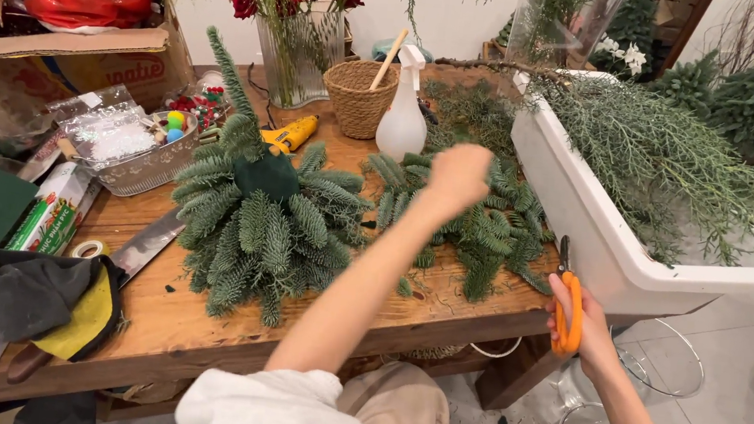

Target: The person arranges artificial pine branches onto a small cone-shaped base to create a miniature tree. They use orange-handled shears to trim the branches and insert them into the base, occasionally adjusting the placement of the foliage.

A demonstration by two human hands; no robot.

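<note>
Nearest the camera, the person's left arm in a pushed-up white sleeve (273, 410) reaches over the near edge of the wooden bench (176, 326). At its end the left hand (458, 175) is clenched and slightly blurred over a loose pile of fir sprigs (475, 234) lying toward the right end of the bench; whether it grips a sprig cannot be told. The right hand (587, 329) hangs off the bench's right near corner, above the tiled floor, wrapped around the handles of one pair of orange scissors (568, 303), blades pointing up.

One fir arrangement (254, 219) built on a dark green foam block stands at the middle of the bench, a single tall sprig rising from its top. A strip of bare wood runs along the near edge in front of it.

Behind it, toward the far edge, stand one yellow glue gun (291, 133), one wicker basket (360, 98), one white spray bottle (403, 112) and one ribbed glass vase of red roses (303, 51). A long white trough (593, 235) full of blue-green conifer cuttings closes off the right side. The left end is crowded: a clear tray of ornaments (133, 147), a cardboard box (72, 58), a grey and yellow cloth (33, 296), a roll of tape (90, 249) and a long knife blade (149, 242).
</note>
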